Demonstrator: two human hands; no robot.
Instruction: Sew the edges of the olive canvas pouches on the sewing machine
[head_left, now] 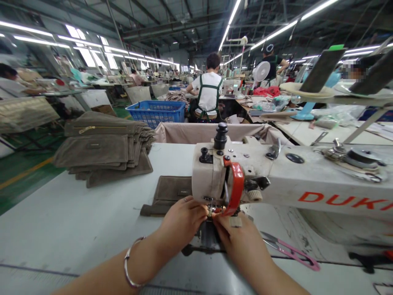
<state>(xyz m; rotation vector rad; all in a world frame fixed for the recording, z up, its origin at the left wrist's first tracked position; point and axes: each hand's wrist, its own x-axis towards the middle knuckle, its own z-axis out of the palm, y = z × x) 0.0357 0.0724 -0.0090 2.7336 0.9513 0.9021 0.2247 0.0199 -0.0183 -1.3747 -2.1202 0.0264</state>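
My left hand (187,217), with a bracelet at the wrist, is closed at the left side of the sewing machine's (208,176) needle area. Its fingertips press on the edge of a grey-brown fabric piece (172,186) that bears a small dark label and lies partly under the machine head. My right hand (238,229) is on the other side of the needle, fingers bent and pressed together beneath the red guard (236,188). What its fingertips hold is hidden.
A pile of similar fabric pieces (107,143) sits on the table (76,217) at the left. Pink-handled snips (294,252) lie right of my right hand. Behind are a cloth-lined bin (181,133), a blue basket (155,112) and a seated person (209,90).
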